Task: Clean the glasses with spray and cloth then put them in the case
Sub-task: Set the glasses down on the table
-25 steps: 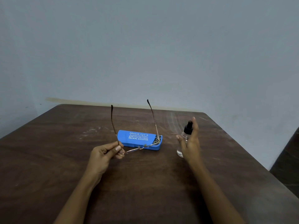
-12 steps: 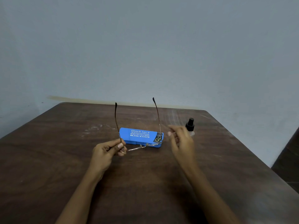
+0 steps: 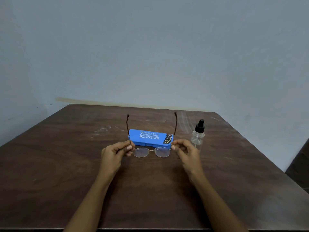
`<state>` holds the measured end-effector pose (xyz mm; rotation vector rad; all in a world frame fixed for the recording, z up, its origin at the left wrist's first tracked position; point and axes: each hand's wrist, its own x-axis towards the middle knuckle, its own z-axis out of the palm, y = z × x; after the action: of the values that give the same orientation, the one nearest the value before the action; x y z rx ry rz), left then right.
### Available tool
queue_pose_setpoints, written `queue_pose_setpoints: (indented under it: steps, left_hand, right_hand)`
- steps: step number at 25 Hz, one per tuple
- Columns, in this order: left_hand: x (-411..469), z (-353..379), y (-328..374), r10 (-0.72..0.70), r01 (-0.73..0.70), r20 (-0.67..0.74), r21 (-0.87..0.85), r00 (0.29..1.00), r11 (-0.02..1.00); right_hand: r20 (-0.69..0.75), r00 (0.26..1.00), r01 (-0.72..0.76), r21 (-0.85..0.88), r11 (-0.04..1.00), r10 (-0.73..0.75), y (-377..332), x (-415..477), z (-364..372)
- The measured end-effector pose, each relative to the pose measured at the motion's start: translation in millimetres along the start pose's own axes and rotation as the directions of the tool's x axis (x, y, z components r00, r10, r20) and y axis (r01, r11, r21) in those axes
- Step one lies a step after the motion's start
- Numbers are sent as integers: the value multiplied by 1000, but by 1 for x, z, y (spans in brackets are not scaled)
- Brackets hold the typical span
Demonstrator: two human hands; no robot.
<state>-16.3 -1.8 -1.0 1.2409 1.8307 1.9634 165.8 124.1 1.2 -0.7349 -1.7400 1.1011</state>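
Thin metal-framed glasses (image 3: 151,152) hang above the table, lenses facing me, both temples pointing away and up. My left hand (image 3: 115,152) pinches the left hinge and my right hand (image 3: 185,150) pinches the right hinge. Just behind the glasses lies a closed blue case (image 3: 148,138) with white print. A clear spray bottle (image 3: 198,135) with a black nozzle stands upright to the right of the case, a little beyond my right hand. No cloth is in view.
Everything rests on a dark brown wooden table (image 3: 66,173) that stands against a pale blue-grey wall (image 3: 150,56). The table's right edge drops off to a dark floor at the far right.
My right hand let go of the spray bottle, left it standing, and moved left to take the glasses' right hinge. The glasses turned so the lenses face me.
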Motion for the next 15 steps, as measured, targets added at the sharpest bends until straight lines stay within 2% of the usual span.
queue_pose_setpoints:
  steps: [7,12,15]
  left_hand:
    - [-4,-4,1,139,-136,8,265,990,954]
    - [-8,-5,6,65,-64,-7,131,998,989]
    - [-6,-5,7,14,-11,-21,114,1000,993]
  right_hand:
    - [60,997,41,67,997,-45,6,-6,0]
    - [102,994,5,182,983,-24,7,-8,-1]
    - [96,995,-42,206,978,22,7,-9,-2]
